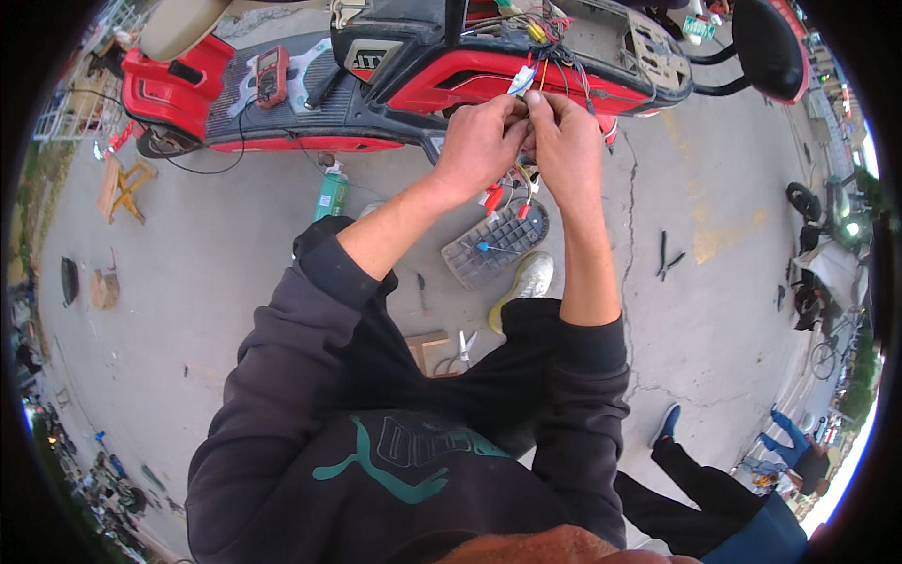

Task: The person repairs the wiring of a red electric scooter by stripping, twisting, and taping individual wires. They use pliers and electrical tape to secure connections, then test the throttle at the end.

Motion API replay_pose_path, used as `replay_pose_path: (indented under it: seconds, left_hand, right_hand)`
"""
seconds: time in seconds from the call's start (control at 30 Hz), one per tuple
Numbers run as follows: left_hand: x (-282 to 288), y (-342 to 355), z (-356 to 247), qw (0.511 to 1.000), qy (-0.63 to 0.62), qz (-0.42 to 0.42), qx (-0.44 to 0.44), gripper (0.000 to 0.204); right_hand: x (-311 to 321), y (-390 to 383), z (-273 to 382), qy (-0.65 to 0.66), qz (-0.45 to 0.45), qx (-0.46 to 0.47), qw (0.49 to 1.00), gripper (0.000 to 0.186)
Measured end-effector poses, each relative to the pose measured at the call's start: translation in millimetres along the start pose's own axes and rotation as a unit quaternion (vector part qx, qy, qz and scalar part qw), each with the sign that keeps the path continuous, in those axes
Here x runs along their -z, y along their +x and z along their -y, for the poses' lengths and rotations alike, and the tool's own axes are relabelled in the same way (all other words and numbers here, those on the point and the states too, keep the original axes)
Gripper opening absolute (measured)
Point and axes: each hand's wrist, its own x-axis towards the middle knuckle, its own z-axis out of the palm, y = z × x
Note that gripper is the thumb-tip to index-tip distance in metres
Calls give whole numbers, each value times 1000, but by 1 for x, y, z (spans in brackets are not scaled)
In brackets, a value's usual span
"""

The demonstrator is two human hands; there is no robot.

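Head view, looking down: the left hand point(482, 141) and right hand point(567, 146) meet beside a red scooter point(451, 83), fingertips closed in a pinch, seemingly for fine control near loose wires point(556, 45); the exact piece gripped is hidden. Red plugs point(493, 198) dangle below. A meter point(272, 77) rests on the footboard point(225, 111), perhaps for easy reach.

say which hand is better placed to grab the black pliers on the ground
Probably the right hand: the pliers lie on its side, while the left hand is farther across. Both look occupied.
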Motion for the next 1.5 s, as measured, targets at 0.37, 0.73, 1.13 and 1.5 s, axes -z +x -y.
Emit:
replay_pose_path:
  seconds: [0.37,0.73,1.13,1.5]
  left_hand:
    - [10,-1,3,998,-26,31,53,24]
    - [17,20,4,836,-431,237,241,24]
    - [8,12,9,919,-329,162,145,34]
    - [-7,-2,4,944,-304,58,118,37]
  right_hand:
    - [21,0,-15,228,48,-91,968,42]
    - [25,3,-36,242,54,-114,962,31]
    - [16,6,-49,86,51,-8,995,29]
    - [2,3,-26,127,85,-26,988,38]
